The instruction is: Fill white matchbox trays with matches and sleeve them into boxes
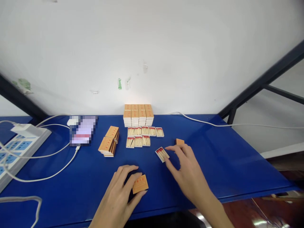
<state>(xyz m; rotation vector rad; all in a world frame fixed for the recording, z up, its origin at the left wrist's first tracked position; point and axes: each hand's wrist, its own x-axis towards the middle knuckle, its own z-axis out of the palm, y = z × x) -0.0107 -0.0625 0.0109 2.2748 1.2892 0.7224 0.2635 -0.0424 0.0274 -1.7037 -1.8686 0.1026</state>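
Note:
My left hand [116, 194] is closed near the front edge of the table, thumb and fingers gripping an orange matchbox [140, 184] with red print. Whether a tray sits inside it cannot be seen. Farther right, my right hand [190, 171] pinches a small white match tray [161, 154] at its right side. Red-tipped matches fill that tray, which is turned at an angle. Partly hidden behind the right hand lies another orange matchbox [180, 141]. Two rows of filled match trays [142, 141] lie beyond both hands.
Stacked matchboxes [138, 114] form a block by the wall. Two shorter matchbox piles [107, 144] stand left of the trays. At the left are a blurred phone [83, 130], white cables [57, 178] and a power strip [23, 147]. The blue table [228, 158] ends at the right.

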